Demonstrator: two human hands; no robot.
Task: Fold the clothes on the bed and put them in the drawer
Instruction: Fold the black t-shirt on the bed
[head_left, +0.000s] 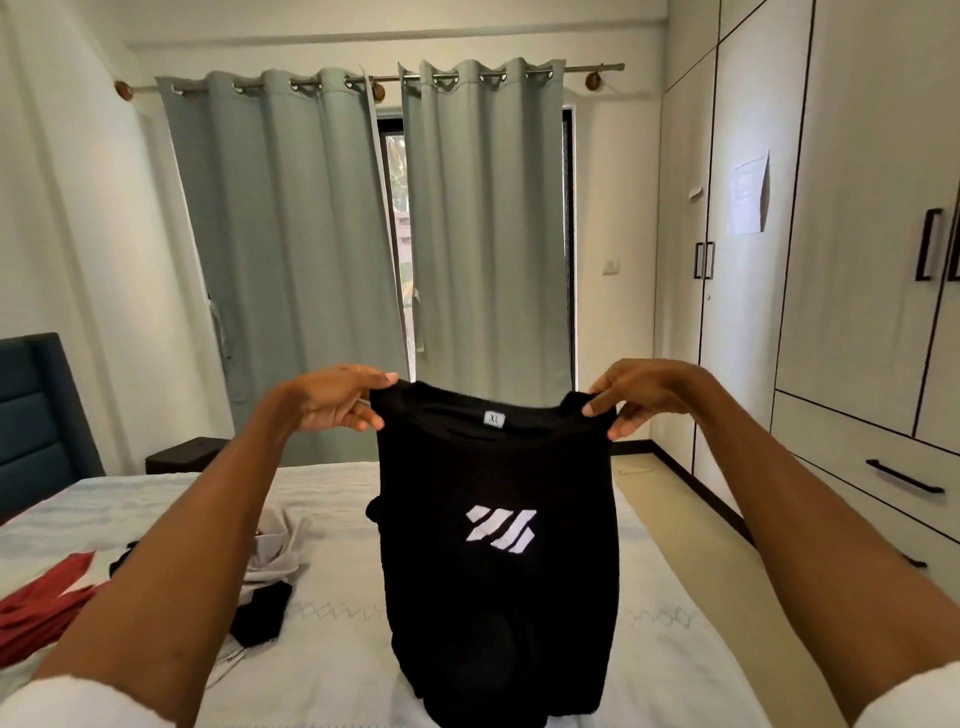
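Hands up in front, both pinching the shoulders of a black cotton t-shirt with a white slashed logo on the chest (493, 571). The left hand (332, 397) has its thumb and fingers curled tight on the shirt's left shoulder seam, and the right hand (636, 395) does the same on the other shoulder, thumb in front, fingers folded behind the fabric. Between the two sets of fingertips the neckline sags a little, with a small white XL size tag (494, 419) showing just below the collar. From the fingers the shirt hangs straight down, and its bottom hem bunches on the white quilted bed (670, 649) right under the hands.

Down and to the left of the left hand's fingers, well apart from the held shirt, more clothes sit on the mattress: a crumpled beige garment (275, 540), a dark black piece (262, 613) just below it, and a red garment (47, 603) further out toward the edge. Off to the right of the right hand's fingers is a white wardrobe with black-handled drawers (852, 462), all of them closed. Behind the fingertips, across the room, grey-green eyelet curtains (291, 249) hang with a gap of window between them. A teal padded headboard (36, 405) is at far left.
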